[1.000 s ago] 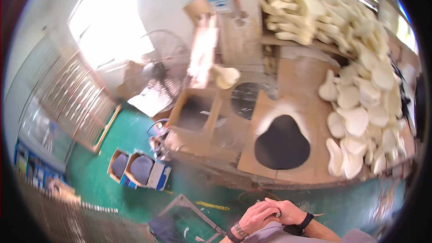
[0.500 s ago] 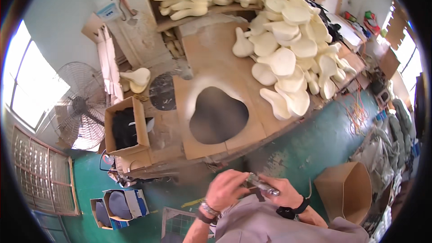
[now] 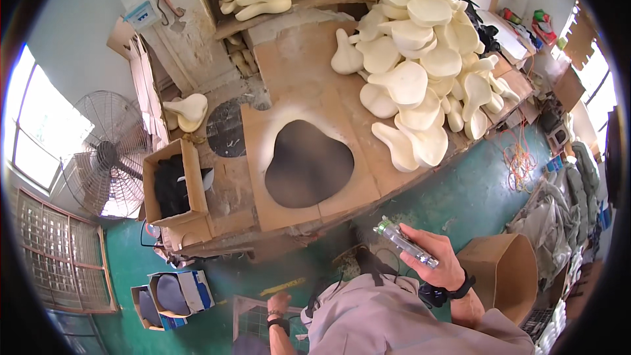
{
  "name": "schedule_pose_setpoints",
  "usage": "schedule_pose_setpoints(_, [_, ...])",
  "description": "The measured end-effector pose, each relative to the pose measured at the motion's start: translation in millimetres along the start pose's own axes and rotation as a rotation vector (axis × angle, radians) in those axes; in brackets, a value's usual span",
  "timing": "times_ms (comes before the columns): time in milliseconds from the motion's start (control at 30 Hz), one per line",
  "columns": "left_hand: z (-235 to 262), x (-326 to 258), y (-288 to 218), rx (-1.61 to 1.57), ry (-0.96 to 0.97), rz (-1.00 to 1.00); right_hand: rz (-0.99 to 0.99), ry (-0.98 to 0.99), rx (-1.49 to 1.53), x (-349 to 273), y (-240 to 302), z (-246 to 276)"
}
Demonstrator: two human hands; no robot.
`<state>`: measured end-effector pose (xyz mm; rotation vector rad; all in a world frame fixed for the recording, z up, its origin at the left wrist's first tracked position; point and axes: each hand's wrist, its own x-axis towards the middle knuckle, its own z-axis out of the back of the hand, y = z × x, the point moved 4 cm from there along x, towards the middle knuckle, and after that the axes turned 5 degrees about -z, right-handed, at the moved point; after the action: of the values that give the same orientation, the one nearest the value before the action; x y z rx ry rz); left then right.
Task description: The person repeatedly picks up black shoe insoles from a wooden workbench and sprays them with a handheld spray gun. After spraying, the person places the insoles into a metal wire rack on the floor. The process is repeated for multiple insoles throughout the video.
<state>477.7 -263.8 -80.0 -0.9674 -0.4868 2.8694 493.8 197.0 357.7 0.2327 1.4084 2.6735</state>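
My right hand (image 3: 439, 260) is wrapped round a silvery metal spray gun (image 3: 406, 243) with a green ring at its front end, held in front of my waist. My left hand (image 3: 278, 304) hangs low at my left side with its fingers curled in; whatever it might hold is hidden. Beneath it shows a pale frame with wire mesh (image 3: 248, 312). On the bench lies a dark grey, saddle-shaped piece (image 3: 309, 164) on a cardboard sheet (image 3: 351, 204), with whitish spray around its upper edge.
Cream foam bicycle-saddle pads (image 3: 401, 82) are heaped at the back and right of the bench. A carton (image 3: 197, 181) with black pieces stands at the left end, near a large fan (image 3: 105, 154). Floor boxes (image 3: 197, 289) hold dark grey pieces. An open carton (image 3: 476, 269) stands at my right.
My hands, together at the spray gun before, have parted. The right has lifted it slightly rightward; the left has let go and dropped to my left side. The view has shifted a little.
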Motion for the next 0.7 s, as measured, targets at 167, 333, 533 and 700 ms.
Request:
schedule_pose_setpoints(167, [-127.7, -30.2, 67.0, -0.223, 0.015, -0.185, -0.04, 0.063, 0.004, 10.7, -8.3, 6.9])
schedule_pose_setpoints(333, [-155.2, -47.5, 64.7, -0.673, 0.027, 0.022, -0.061, -0.001, 0.052, 5.1, -21.5, 7.8])
schedule_pose_setpoints(533, [-113.3, -31.9, 33.5, -0.609, 0.098, 0.047, -0.157, 0.035, 0.108, -2.0, -29.1, 4.5])
schedule_pose_setpoints(700, [-109.7, 3.9, 53.2, -0.586, 0.031, -0.061, -0.155, -0.052, 0.107, 9.2, -21.7, 6.1])
